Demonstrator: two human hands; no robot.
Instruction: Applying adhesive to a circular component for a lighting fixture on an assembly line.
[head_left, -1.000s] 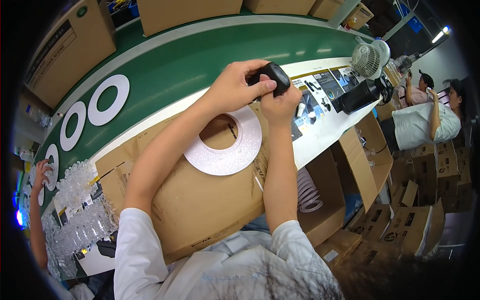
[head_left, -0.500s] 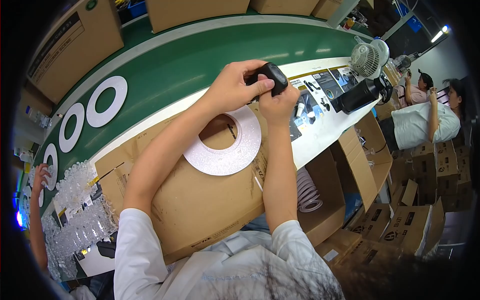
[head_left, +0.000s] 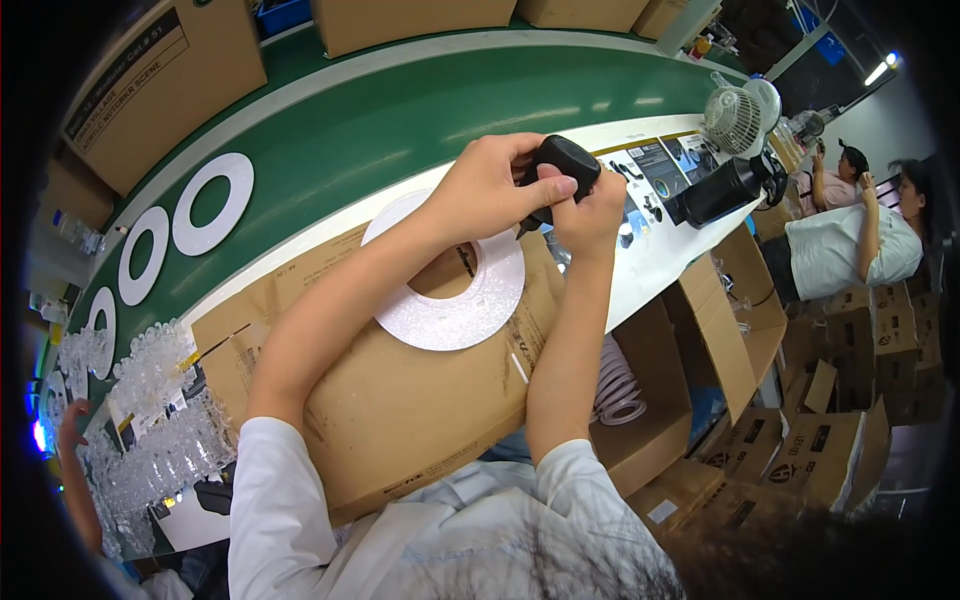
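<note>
In the head view, I take the glittery white ring (head_left: 450,328) as my landmark; it lies flat on a sheet of cardboard (head_left: 430,420). Both hands are up beyond its far right edge, closed around a rounded black handheld piece (head_left: 570,155). The left hand (head_left: 495,178) curls its fingers over the far side and lays its thumb across the front. The right hand (head_left: 590,215) is folded tight at the near right side, its thumb up against the piece; I can't make out what its hidden fingers grip.

What matters is how the piece lies: its long axis slants from the bulky top, away from the ring, to a narrower dark end pointing down toward the ring's upper right edge. Neither hand is clearly nearer to it, since both are on it. The left forearm (head_left: 345,300) crosses above the ring, while the right one passes outside its right edge.

Left of the ring are clear plastic pieces (head_left: 190,440), with a co-worker's hand (head_left: 72,425) past them. Further white rings (head_left: 205,240) rest beyond it on the left, on a green surface (head_left: 400,125). To its right, a carton (head_left: 650,450) holds a row of pale rings (head_left: 618,385).
</note>
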